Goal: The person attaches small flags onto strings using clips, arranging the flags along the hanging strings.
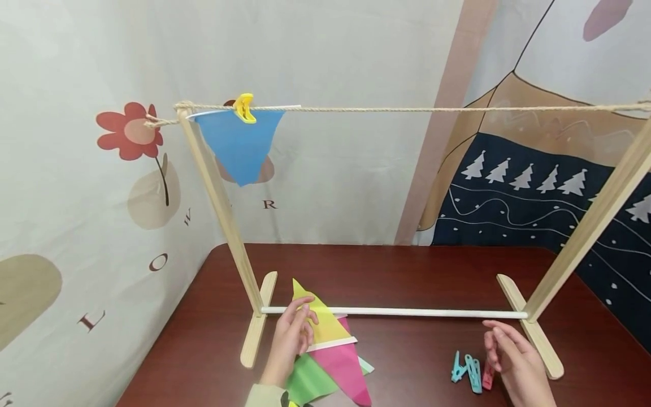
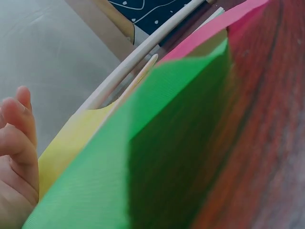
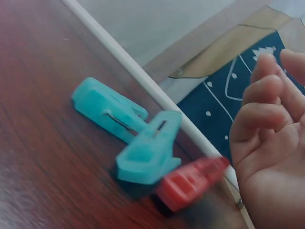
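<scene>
My left hand (image 1: 294, 333) hovers at the left edge of a pile of pennants, its fingers loosely bent with nothing in them. Uppermost there is a yellow pennant (image 1: 326, 325), over a pink pennant (image 1: 346, 367) and a green pennant (image 1: 309, 380). Beside the clothespins, my right hand (image 1: 520, 364) has relaxed, curved fingers and is empty. Two teal clothespins (image 3: 148, 150) and a red clothespin (image 3: 190, 183) lie on the table just left of it. A blue pennant (image 1: 239, 144) hangs at the rope's left end under a yellow clothespin (image 1: 246, 108).
A twine rope (image 1: 376, 109) runs between two wooden posts (image 1: 218, 209) standing on flat feet. Low between them, a white rod (image 1: 407, 311) crosses above the dark red table (image 1: 407, 277). Printed cloth (image 1: 330, 181) hangs behind and at the left.
</scene>
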Demonstrator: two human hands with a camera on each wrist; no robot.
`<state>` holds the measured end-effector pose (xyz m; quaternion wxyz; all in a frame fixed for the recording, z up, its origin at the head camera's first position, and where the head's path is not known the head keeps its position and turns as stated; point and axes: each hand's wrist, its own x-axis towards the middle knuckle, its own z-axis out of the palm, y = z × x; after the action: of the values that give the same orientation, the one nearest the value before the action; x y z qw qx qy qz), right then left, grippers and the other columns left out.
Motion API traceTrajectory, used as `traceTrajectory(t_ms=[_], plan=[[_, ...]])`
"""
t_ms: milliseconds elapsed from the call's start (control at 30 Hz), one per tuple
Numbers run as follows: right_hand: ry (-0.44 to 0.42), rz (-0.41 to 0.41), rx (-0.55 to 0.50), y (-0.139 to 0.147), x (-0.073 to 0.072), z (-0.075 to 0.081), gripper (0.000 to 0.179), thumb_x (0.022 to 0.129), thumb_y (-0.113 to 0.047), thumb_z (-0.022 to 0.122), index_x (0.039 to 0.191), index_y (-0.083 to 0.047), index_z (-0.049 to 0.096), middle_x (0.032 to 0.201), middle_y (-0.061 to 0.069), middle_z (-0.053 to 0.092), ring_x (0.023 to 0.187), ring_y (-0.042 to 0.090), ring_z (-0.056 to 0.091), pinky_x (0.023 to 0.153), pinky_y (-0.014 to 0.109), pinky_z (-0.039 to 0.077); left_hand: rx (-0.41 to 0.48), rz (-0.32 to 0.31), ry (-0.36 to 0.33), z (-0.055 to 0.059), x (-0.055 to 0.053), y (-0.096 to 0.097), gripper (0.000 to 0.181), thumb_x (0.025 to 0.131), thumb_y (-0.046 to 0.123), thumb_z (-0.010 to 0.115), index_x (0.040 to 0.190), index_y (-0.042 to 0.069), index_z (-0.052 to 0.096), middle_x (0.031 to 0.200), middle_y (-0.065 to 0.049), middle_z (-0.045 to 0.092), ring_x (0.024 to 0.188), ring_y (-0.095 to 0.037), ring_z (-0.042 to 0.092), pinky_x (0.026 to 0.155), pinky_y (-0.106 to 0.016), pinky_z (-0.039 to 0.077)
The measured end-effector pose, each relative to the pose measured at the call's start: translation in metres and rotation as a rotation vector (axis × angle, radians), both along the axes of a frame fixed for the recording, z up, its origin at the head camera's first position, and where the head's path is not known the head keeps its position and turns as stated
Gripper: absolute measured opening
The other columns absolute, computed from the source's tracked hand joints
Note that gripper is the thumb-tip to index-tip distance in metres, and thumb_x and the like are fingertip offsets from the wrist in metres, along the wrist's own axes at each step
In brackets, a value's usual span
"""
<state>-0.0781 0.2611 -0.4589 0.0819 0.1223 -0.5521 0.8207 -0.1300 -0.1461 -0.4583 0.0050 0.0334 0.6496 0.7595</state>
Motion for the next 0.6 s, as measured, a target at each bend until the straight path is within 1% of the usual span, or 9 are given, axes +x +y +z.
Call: traceTrajectory(t_ms=[67,100,167,200,233,367,433,500,600], plan=[[0.018,0.033,-0.068,0.004,0.001,-0.001,0.034,0.1,-0.002,0.027,0.116,-0.005,0.057,0.076,-0.001,0.057,0.054,0.011,0.042,0.046,0.031,0.013,-0.019,0.01,0.0,0.0,0.001,0.0,0.04,0.095,0.032,0.049,0.125,0.006,0.048,0.081,-0.01,0.054,0.044,-0.009,0.044,0.034,-0.018,0.028],[0.014,0.034,-0.085,0.006,0.001,-0.002,0.034,0.1,-0.003,0.027,0.116,-0.006,0.057,0.075,-0.001,0.056,0.053,0.013,0.037,0.047,0.031,0.011,-0.024,0.017,0.005,0.001,0.001,0.0,0.039,0.095,0.031,0.049,0.124,0.005,0.049,0.081,-0.011,0.054,0.043,-0.009,0.044,0.034,-0.018,0.029],[-0.009,0.012,-0.084,0.008,0.001,-0.003,0.033,0.1,-0.005,0.028,0.115,-0.007,0.058,0.073,-0.002,0.054,0.053,0.017,0.027,0.046,0.03,0.009,-0.033,0.028,0.015,0.005,0.001,0.0,0.037,0.096,0.027,0.048,0.123,0.002,0.05,0.081,-0.013,0.055,0.042,-0.009,0.043,0.033,-0.017,0.029],[-0.023,0.006,-0.075,0.009,0.001,-0.004,0.033,0.1,-0.006,0.029,0.114,-0.007,0.058,0.072,-0.003,0.052,0.054,0.018,0.023,0.045,0.03,0.009,-0.037,0.035,0.019,0.008,0.001,0.0,0.037,0.096,0.026,0.048,0.122,0.0,0.05,0.08,-0.013,0.056,0.041,-0.009,0.043,0.033,-0.017,0.028],[-0.047,-0.01,-0.043,0.01,0.001,-0.005,0.031,0.1,-0.007,0.03,0.113,-0.009,0.059,0.071,-0.004,0.051,0.055,0.018,0.022,0.045,0.03,0.008,-0.041,0.042,0.019,0.011,0.002,0.0,0.036,0.096,0.024,0.048,0.121,-0.001,0.051,0.08,-0.014,0.056,0.041,-0.009,0.043,0.033,-0.017,0.028],[-0.158,-0.049,0.086,0.012,-0.001,-0.008,0.025,0.099,-0.013,0.037,0.111,-0.013,0.059,0.068,-0.008,0.048,0.052,0.015,0.021,0.043,0.032,0.008,-0.075,0.085,0.004,0.021,0.005,0.002,0.033,0.095,0.022,0.05,0.117,-0.003,0.054,0.077,-0.013,0.057,0.041,-0.01,0.043,0.034,-0.016,0.028],[-0.205,-0.07,0.143,0.014,-0.001,-0.008,0.023,0.099,-0.016,0.04,0.111,-0.015,0.059,0.066,-0.009,0.046,0.051,0.015,0.02,0.043,0.034,0.008,-0.108,0.11,0.003,0.023,0.005,0.003,0.031,0.095,0.021,0.051,0.115,-0.003,0.056,0.075,-0.013,0.057,0.042,-0.011,0.044,0.036,-0.018,0.031],[-0.22,-0.074,0.153,0.016,-0.001,-0.01,0.022,0.099,-0.016,0.04,0.11,-0.015,0.059,0.065,-0.01,0.045,0.051,0.017,0.017,0.042,0.035,0.007,-0.151,0.137,0.002,0.023,0.005,0.004,0.03,0.094,0.021,0.052,0.112,-0.002,0.058,0.074,-0.014,0.058,0.043,-0.012,0.044,0.037,-0.018,0.032],[-0.218,-0.075,0.146,0.018,0.002,-0.011,0.023,0.099,-0.014,0.04,0.108,-0.016,0.06,0.063,-0.01,0.043,0.052,0.02,0.013,0.042,0.035,0.005,-0.21,0.164,-0.014,0.021,0.005,0.003,0.028,0.094,0.021,0.052,0.11,0.0,0.06,0.074,-0.016,0.059,0.043,-0.013,0.044,0.036,-0.019,0.033]])
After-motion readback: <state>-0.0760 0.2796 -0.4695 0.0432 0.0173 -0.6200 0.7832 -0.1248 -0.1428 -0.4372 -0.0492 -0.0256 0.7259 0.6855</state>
